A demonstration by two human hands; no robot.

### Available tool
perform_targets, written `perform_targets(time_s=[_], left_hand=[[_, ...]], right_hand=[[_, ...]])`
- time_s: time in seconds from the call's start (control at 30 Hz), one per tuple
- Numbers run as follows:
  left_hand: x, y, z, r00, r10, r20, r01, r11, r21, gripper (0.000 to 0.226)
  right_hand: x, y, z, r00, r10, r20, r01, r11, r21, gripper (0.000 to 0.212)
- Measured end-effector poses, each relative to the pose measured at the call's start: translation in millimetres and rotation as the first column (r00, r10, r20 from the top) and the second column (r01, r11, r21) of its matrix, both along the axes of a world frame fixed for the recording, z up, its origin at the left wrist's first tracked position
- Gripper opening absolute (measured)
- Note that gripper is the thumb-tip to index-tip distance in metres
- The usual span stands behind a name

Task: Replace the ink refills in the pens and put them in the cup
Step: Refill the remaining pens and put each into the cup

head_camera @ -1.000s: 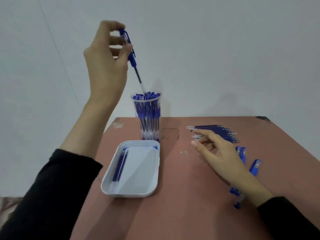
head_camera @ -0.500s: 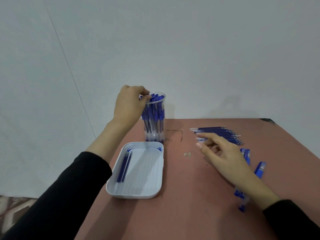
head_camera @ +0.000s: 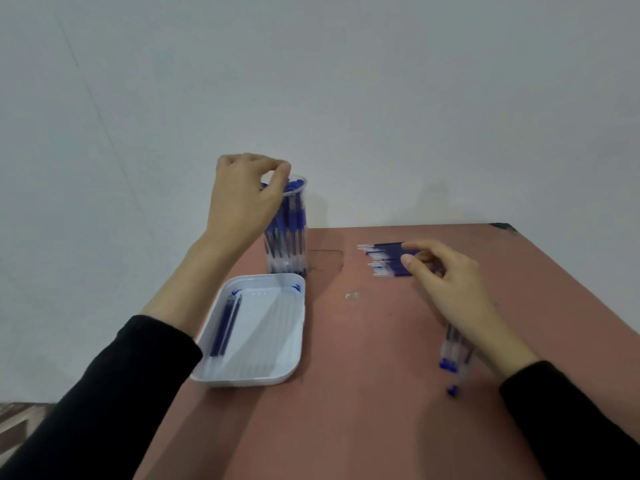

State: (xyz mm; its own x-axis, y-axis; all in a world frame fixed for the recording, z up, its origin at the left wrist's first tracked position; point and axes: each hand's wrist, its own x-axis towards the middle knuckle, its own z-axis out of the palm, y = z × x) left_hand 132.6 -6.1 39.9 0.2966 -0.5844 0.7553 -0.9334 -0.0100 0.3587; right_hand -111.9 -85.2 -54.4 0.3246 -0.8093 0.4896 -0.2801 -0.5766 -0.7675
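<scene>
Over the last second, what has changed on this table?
The left hand came down from high above the cup, lowering its pen in among the others, and now sits at the rim. The right hand slid forward onto the row of refills; whether it grips one is unclear. The tray with two refills and the loose pens stayed put.

Blue pens [head_camera: 287, 223], white tray [head_camera: 273, 341], reddish-brown table [head_camera: 363, 393]

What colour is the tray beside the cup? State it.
White, with two blue refills lying in it. The tray shows clearly in the head view.
</scene>
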Motion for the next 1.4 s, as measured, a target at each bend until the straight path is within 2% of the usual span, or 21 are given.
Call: perform_targets(time_s=[0.1,0.2,0.3,0.4,0.47,0.57,0.77,0.83,0.9,0.97,1.03,1.1,1.17,1.4], left_hand=[[-35,4,-13,1.0,-0.019,0.001,0.019,0.996,-0.084,0.03],[-74,0,-40,0.989,-0.146,-0.01,0.146,0.989,-0.022,0.031],[-106,-9,-71,0.965,-0.263,-0.002,0.262,0.959,0.111,0.037],[-127,-15,-93,0.952,-0.303,-0.047,0.306,0.936,0.174,0.033],[-134,-17,-102,0.948,-0.311,-0.073,0.319,0.93,0.182,0.03],[-137,-19,-106,0.946,-0.312,-0.089,0.324,0.926,0.194,0.03],[-134,-16,-102,0.944,-0.305,-0.126,0.325,0.925,0.195,0.02],[-133,-14,-99,0.934,-0.31,-0.179,0.343,0.918,0.2,0.021],[-132,-10,-94,0.903,-0.306,-0.302,0.371,0.909,0.188,0.022],[-129,-9,-89,0.824,-0.307,-0.475,0.419,0.896,0.146,0.021],[-122,-10,-87,0.706,-0.345,-0.619,0.478,0.876,0.057,0.021],[-116,-10,-87,0.618,-0.362,-0.698,0.487,0.873,-0.023,0.026],[-112,-10,-88,0.573,-0.351,-0.741,0.472,0.88,-0.052,0.032],[-99,-10,-92,0.583,-0.323,-0.745,0.45,0.892,-0.034,0.031]], right_hand=[[-19,-16,1,0.988,-0.131,-0.075,0.135,0.99,0.045,0.005],[-44,-26,5,0.917,-0.228,-0.327,0.247,0.969,0.018,0.005],[-63,-23,13,0.758,-0.262,-0.598,0.322,0.947,-0.006,0.015],[-73,-10,24,0.509,-0.26,-0.821,0.373,0.926,-0.063,0.036],[-74,-3,28,0.458,-0.17,-0.873,0.386,0.922,0.024,0.045],[-73,2,30,0.512,-0.072,-0.856,0.406,0.899,0.167,0.044],[-67,2,29,0.548,-0.095,-0.831,0.409,0.897,0.167,0.025],[-66,1,31,0.534,-0.157,-0.831,0.42,0.902,0.1,0.028],[-64,0,36,0.543,-0.272,-0.794,0.405,0.914,-0.037,0.034],[-59,-1,41,0.633,-0.354,-0.689,0.326,0.928,-0.177,0.029],[-47,-3,42,0.743,-0.299,-0.599,0.175,0.95,-0.257,0.018],[-33,-4,37,0.802,-0.172,-0.572,0.017,0.964,-0.266,0.015],[-20,-5,29,0.836,-0.099,-0.539,-0.051,0.965,-0.257,0.014],[0,-9,4,0.879,-0.088,-0.469,-0.073,0.947,-0.314,0.03]])
